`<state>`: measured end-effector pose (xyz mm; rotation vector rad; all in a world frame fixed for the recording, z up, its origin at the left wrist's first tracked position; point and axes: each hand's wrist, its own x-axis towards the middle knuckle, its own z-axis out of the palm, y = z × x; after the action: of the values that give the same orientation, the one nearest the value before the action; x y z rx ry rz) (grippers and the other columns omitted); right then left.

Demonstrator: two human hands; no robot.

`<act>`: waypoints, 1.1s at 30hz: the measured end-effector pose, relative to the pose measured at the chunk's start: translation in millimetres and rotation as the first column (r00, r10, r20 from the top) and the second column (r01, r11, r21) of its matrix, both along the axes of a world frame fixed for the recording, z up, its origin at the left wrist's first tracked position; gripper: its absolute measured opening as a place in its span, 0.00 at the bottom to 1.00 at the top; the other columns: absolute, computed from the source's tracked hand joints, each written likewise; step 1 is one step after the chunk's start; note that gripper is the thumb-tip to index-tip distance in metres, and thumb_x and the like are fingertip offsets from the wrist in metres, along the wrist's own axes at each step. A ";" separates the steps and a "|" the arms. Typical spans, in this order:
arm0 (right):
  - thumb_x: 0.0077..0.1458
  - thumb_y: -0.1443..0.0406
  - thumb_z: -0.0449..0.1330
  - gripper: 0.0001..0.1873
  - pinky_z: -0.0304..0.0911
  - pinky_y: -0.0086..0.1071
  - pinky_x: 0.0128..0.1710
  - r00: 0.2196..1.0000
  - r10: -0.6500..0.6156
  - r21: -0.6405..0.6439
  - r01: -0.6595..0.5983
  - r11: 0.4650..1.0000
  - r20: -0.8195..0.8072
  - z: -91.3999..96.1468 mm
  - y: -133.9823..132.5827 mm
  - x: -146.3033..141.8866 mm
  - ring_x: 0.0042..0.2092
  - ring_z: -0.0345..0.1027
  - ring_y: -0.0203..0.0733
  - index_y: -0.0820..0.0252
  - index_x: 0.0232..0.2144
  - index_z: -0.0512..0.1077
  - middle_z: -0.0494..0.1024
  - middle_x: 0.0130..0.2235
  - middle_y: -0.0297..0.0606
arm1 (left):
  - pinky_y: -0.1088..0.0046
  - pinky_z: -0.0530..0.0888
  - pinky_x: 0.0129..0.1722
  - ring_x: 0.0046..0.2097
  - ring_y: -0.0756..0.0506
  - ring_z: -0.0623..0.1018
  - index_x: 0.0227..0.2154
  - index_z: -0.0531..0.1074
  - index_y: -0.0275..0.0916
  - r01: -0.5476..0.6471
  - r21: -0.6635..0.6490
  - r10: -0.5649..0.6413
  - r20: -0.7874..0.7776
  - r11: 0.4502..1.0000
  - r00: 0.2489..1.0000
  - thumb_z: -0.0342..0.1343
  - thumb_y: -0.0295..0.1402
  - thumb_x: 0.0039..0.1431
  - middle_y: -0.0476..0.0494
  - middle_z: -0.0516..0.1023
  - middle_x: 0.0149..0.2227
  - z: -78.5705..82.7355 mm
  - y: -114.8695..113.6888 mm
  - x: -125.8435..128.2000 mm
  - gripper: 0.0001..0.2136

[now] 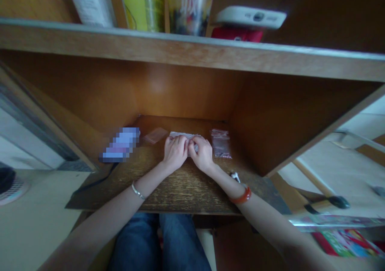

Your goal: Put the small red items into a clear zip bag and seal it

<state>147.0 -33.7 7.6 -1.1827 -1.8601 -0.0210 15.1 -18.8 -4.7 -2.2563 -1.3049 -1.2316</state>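
Both my hands are together over the wooden desk, their fingers curled inward. My left hand is closed on the left part of a small, flat, whitish piece, possibly a plastic packet; blur and my fingers hide most of it. On its right part my right hand is closed too, thumb and fingertips pinched near the left hand. A clear plastic zip bag lies just right of my right hand. To the left of my hands rests another thin, clear, pinkish plastic piece.
At the left stands a blurred-out screen device with a dark cord. A small white object lies beside my right wrist. Above, a shelf edge crosses the view, bearing a clear cup, a yellow container and a white device.
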 end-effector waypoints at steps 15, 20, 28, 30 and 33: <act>0.57 0.62 0.56 0.06 0.61 0.33 0.36 0.978 -0.026 0.054 0.038 0.998 -0.206 -7.1 -1.4 5.9 0.33 0.66 0.40 0.57 0.29 0.66 0.72 0.31 0.36 | 0.68 0.67 0.41 0.34 0.46 0.75 0.31 0.67 0.40 0.160 0.103 -0.172 0.111 0.982 0.979 0.48 0.31 0.64 0.47 0.77 0.30 2.8 2.0 -4.2 0.06; 0.59 0.65 0.55 0.06 0.64 0.36 0.43 0.978 0.082 0.049 -0.074 0.996 -0.190 -8.4 -2.8 4.1 0.41 0.69 0.43 0.57 0.36 0.71 0.76 0.38 0.39 | 0.69 0.69 0.41 0.35 0.46 0.75 0.32 0.69 0.39 0.180 0.121 -0.196 0.135 0.976 0.971 0.47 0.30 0.65 0.46 0.76 0.32 2.7 2.2 -5.9 0.07; 0.57 0.63 0.56 0.12 0.67 0.36 0.42 0.929 0.033 -0.091 -0.071 0.993 -0.369 -21.2 8.3 6.2 0.40 0.73 0.43 0.58 0.42 0.75 0.79 0.42 0.41 | 0.68 0.69 0.44 0.38 0.46 0.76 0.34 0.71 0.39 0.163 0.132 -0.154 -0.081 0.978 0.985 0.47 0.31 0.65 0.45 0.78 0.35 8.2 -0.7 -7.3 0.08; 0.55 0.65 0.56 0.14 0.67 0.37 0.44 0.918 0.037 -0.077 -0.073 0.994 -0.394 -21.7 10.9 7.0 0.42 0.72 0.44 0.58 0.44 0.75 0.79 0.43 0.42 | 0.66 0.68 0.47 0.43 0.44 0.76 0.38 0.71 0.38 0.161 0.072 -0.150 -0.141 0.984 0.979 0.46 0.29 0.64 0.43 0.78 0.41 9.6 -1.8 -5.8 0.08; 0.53 0.69 0.55 0.18 0.65 0.40 0.47 0.914 0.061 -0.010 -0.071 0.997 -0.400 -19.4 13.4 8.2 0.44 0.69 0.45 0.57 0.46 0.74 0.78 0.44 0.42 | 0.60 0.66 0.53 0.53 0.40 0.71 0.48 0.67 0.36 0.110 -0.022 -0.112 -0.182 0.994 0.977 0.47 0.23 0.58 0.37 0.71 0.52 9.1 -1.4 -3.9 0.15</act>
<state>155.3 -20.3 -11.9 -1.0479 -1.5375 0.2651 11.2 -20.3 4.5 -2.4139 -1.1365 -1.0238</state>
